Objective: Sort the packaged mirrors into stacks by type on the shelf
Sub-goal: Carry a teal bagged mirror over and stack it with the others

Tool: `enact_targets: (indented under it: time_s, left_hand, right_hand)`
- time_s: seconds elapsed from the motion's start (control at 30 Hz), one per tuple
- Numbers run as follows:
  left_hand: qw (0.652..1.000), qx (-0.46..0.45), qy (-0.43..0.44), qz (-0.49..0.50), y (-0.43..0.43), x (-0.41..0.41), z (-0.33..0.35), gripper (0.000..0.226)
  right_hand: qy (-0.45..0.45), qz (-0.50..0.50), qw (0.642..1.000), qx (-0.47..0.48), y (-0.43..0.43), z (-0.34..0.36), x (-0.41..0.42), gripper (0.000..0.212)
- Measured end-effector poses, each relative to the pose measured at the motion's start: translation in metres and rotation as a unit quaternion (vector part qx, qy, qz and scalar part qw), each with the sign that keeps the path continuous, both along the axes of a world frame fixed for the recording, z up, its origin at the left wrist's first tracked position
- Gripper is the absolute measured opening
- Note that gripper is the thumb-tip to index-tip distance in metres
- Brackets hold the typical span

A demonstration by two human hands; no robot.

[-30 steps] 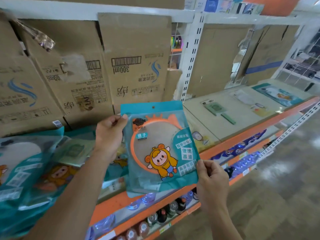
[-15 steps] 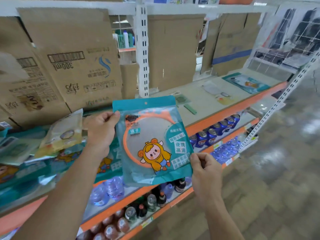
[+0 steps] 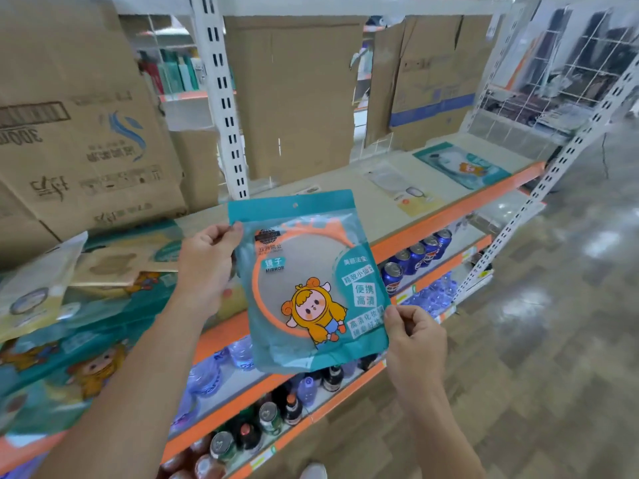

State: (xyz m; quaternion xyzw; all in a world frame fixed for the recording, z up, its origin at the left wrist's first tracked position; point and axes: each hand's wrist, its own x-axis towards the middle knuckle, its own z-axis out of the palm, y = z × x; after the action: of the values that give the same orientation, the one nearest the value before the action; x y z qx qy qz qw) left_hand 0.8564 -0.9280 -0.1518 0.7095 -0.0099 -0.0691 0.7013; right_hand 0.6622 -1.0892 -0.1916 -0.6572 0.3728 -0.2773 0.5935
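Mirror bag (image 3: pixel 307 281) is up in the air, in front of the shelf (image 3: pixel 449 216) and not touching it. It is teal, with a round orange mirror inside and a little cartoon kid in a yellow hood on the front. It stands almost straight up and leans a bit to the left.

The left hand (image 3: pixel 207 267) pinches the bag's left edge near the top. The thumb lies on the front and the fingers go behind. The right hand (image 3: pixel 415 344) pinches the bottom right corner between thumb and first finger, and its other fingers are curled in.

Near the far right end of the shelf lies another teal bag (image 3: pixel 461 164), flat. A clear bag (image 3: pixel 404 191) lies flat just left of it, a little apart. At the left end, a pile of bags (image 3: pixel 86 305) lies in a heap, some teal and some yellow.

Big brown boxes (image 3: pixel 86 133) stand along the back of the shelf. On the lower shelf, blue cans (image 3: pixel 415 257) stand in a row near the right end. Dark bottles (image 3: pixel 276 409) stand on the shelf below that.
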Motion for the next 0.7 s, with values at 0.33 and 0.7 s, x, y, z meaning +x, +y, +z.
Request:
enact_targets:
  time_s: [0.33, 0.7]
  left_hand:
    - [0.999, -0.028, 0.002, -0.016, -0.089, 0.044, -0.016, 0.024]
    - [0.999, -0.016, -0.006, -0.037, -0.177, 0.059, -0.021, 0.026]
  right_hand:
    - [0.004, -0.035, 0.999, -0.023, -0.091, -0.003, 0.046, 0.016]
    - [0.003, -0.057, 0.998, 0.008, -0.171, -0.018, 0.058, 0.015]
